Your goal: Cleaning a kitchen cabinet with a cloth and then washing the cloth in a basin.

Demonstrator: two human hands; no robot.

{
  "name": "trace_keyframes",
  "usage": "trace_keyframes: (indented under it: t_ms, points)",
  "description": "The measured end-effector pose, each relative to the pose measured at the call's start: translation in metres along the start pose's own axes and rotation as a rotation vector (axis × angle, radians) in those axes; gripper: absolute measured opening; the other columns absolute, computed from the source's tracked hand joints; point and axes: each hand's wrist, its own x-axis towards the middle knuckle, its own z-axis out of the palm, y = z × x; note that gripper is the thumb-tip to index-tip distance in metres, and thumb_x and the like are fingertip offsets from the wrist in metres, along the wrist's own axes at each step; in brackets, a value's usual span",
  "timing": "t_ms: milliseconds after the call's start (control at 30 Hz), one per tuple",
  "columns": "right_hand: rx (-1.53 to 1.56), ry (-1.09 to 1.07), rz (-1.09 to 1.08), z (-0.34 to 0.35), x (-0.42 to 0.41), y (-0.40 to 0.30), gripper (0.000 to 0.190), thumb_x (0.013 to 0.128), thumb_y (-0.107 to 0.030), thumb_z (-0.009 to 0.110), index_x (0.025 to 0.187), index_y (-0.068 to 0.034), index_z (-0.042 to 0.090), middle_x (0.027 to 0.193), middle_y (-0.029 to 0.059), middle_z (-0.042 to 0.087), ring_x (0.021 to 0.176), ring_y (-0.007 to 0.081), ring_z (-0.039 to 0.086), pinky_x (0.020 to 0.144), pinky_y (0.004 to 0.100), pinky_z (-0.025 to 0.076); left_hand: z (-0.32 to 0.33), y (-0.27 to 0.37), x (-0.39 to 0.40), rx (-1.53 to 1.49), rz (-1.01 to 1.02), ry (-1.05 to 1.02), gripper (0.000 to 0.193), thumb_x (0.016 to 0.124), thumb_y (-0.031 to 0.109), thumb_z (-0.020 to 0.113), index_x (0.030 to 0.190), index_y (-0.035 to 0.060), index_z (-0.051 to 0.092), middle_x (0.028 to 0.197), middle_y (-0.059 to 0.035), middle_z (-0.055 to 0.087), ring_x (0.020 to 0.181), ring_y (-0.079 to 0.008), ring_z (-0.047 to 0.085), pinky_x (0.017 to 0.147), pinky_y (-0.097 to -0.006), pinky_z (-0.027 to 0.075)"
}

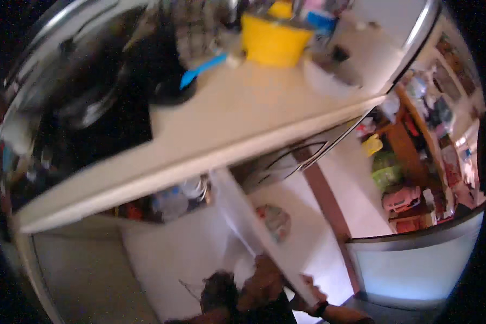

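My right hand point(316, 292), with a dark band point(320, 309) at its wrist, grips the lower end of a white upright panel point(263, 233) beneath the counter. At the bottom, what looks like my left forearm point(200, 317) leads towards a dark, shaggy item point(219, 289). Blur and shadow hide the left fingers, so I cannot tell whether they hold it. Beside it is a brown limb point(262, 281), too dim to identify as hand or leg. A round patterned object point(276, 222) sits beyond the panel.
Overhead runs a beige countertop point(227, 117) with a thick front edge. It carries a yellow tub point(273, 40), a blue-handled utensil point(204, 69), a white bowl point(328, 77) and a dark appliance or hob point(117, 97). Cluttered wooden shelves point(405, 152) stand right, above a pale panel point(413, 271).
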Motion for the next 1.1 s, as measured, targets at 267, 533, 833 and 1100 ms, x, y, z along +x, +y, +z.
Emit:
trace_keyframes:
  t_ms: [267, 533, 833, 1100]
  points:
    - [0.442, -0.489, 0.616, -0.021, -0.042, -0.038, 0.075, 0.083, -0.044, 0.054, 0.137, -0.009, 0.017, 0.124, 0.0124, 0.043, 0.087, 0.0156, 0.055, 0.065, 0.027, 0.049, 0.039, 0.024, 0.004, -0.096, -0.16, 0.06, 0.036, 0.084, 0.007, 0.045, 0.12, 0.0082, 0.044, 0.084, -0.0086, 0.053, 0.069, -0.0155, 0.052, 0.058, -0.025, 0.041]
    - [0.124, -0.457, 0.325, -0.019, 0.026, -0.109, 0.054, 0.083, -0.029, 0.058, 0.126, -0.002, 0.039, 0.122, 0.0102, 0.045, 0.111, 0.0213, 0.046, 0.094, 0.0383, 0.036, 0.054, 0.069, -0.062, -0.152, -0.24, 0.101, 0.036, 0.085, 0.006, 0.043, 0.121, 0.0092, 0.043, 0.078, -0.0064, 0.053, 0.064, -0.0125, 0.05, 0.054, -0.0227, 0.04]
    - [-0.322, -0.629, 0.237, -0.042, 0.026, -0.152, 0.026, 0.089, -0.003, 0.04, 0.115, 0.002, 0.039, 0.089, 0.0184, 0.054, 0.076, 0.0236, 0.056, 0.065, 0.0326, 0.045, 0.084, 0.154, -0.126, -0.246, -0.109, 0.212, 0.036, 0.085, 0.005, 0.042, 0.121, 0.0104, 0.042, 0.071, -0.004, 0.052, 0.059, -0.009, 0.049, 0.049, -0.02, 0.038]
    - [-0.236, -0.484, 0.555, -0.073, 0.0, -0.11, 0.03, 0.095, -0.021, 0.036, 0.118, -0.002, 0.04, 0.094, 0.0045, 0.044, 0.079, 0.0132, 0.046, 0.067, 0.0254, 0.04, 0.125, 0.085, -0.216, -0.047, -0.119, 0.165, 0.041, 0.095, 0.024, 0.039, 0.134, 0.0103, 0.033, 0.097, -0.0059, 0.055, 0.077, -0.0088, 0.049, 0.068, -0.0233, 0.043]
